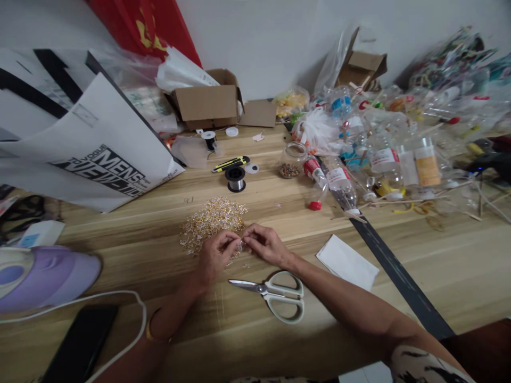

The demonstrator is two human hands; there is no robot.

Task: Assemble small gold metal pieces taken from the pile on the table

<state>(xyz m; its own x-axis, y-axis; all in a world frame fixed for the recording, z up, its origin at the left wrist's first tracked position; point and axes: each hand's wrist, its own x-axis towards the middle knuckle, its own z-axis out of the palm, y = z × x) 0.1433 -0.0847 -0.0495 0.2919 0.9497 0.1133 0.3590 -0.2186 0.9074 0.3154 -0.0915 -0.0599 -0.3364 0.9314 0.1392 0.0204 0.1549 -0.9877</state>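
Observation:
My left hand [219, 252] and my right hand [263, 243] meet fingertip to fingertip over the near right edge of a pile of small gold and clear beads or findings [211, 221]. Both are closed in a pinch; what sits between the fingertips is too small to make out. A few loose clear pieces [246, 265] lie just below my fingers. Nearer me rest scissors [265, 290] with pale grey-green handles, their blades closed and pointing left. Beyond the pile stands a spool of thin silvery wire or thread [236, 179].
A yellow-black utility knife [230, 164], a dark thread spool [209, 140] and a bead jar [293, 159] stand behind. Plastic bottles [339, 181] crowd the right, near folded white paper [347, 261]. Leftward are a white bag [91, 143], purple appliance [51, 276] and black phone [80, 343].

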